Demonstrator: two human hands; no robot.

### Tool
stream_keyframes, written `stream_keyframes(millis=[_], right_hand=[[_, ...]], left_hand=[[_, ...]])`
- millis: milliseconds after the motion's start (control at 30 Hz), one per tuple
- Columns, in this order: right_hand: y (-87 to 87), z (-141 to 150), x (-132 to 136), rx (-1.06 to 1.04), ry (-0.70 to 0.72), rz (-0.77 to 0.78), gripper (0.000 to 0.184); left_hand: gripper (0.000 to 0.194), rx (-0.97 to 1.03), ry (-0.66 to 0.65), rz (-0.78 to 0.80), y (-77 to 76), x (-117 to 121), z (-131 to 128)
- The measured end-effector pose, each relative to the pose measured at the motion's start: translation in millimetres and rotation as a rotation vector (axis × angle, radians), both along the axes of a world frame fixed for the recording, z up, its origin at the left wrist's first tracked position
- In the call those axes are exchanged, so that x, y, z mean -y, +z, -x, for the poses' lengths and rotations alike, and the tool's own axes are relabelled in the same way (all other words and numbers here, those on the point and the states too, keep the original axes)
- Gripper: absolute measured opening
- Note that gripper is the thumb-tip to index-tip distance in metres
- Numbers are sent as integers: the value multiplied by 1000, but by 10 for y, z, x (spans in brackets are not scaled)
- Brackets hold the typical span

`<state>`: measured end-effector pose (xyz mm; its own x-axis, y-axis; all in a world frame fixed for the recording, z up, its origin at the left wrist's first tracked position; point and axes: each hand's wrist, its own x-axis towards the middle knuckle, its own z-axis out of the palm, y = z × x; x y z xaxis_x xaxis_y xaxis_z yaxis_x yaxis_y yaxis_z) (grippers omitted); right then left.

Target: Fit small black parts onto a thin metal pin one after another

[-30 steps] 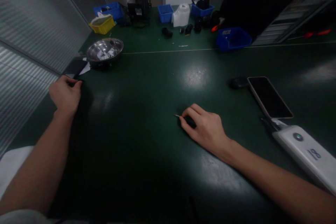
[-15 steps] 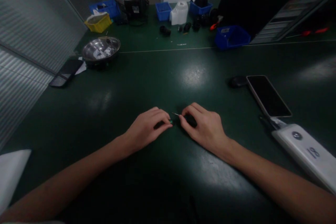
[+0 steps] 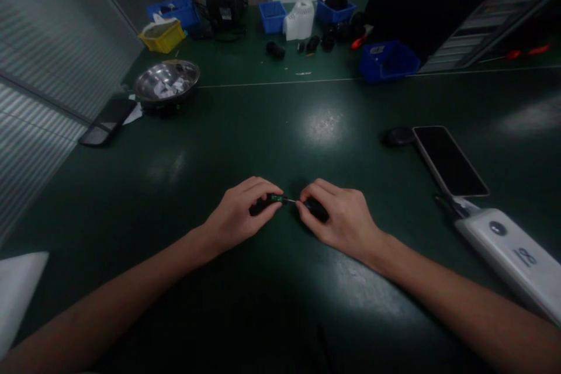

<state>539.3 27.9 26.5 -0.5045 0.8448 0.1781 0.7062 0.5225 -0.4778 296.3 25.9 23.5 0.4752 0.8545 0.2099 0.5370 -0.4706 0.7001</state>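
Between the thumb and fingers of my left hand [image 3: 239, 207] is a small green circuit board [image 3: 276, 198], its outer part hidden by the fingertips. My right hand [image 3: 339, 209] pinches a thin tool like a small screwdriver, with a bright metal shaft [image 3: 291, 201] and a dark handle [image 3: 316, 208] partly covered by the palm. The shaft points left and its tip is at the right end of the board; whether they touch is too small to tell. Both hands rest low over the dark green table [image 3: 245, 134].
At right lie a phone [image 3: 450, 160], a black mouse [image 3: 398, 136] and a white device [image 3: 517, 251]. A metal bowl [image 3: 146, 83] holding white scraps stands at back left. Blue bins [image 3: 388, 64], a yellow bin [image 3: 164, 40] and a white casing [image 3: 299, 20] line the back.
The board now shows more, turned toward the right hand. The tool's shaft has dropped slightly and come in line with the board's end, and the hands are closer together.
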Motion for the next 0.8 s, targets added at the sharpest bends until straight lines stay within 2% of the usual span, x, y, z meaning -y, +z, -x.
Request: stream_keyframes(millis=[267,567,800], right_hand=[[3,-2,16,8,56,-19,24],[4,-10,9,-23,102,-9,23],[18,1,19,57,159,-57,24]], left_hand=[[17,60,-66,-47,4,-42,27],[15,138,-58,-8,-4,-55,30],[15,69,-140,-126,-18,-17,-11]])
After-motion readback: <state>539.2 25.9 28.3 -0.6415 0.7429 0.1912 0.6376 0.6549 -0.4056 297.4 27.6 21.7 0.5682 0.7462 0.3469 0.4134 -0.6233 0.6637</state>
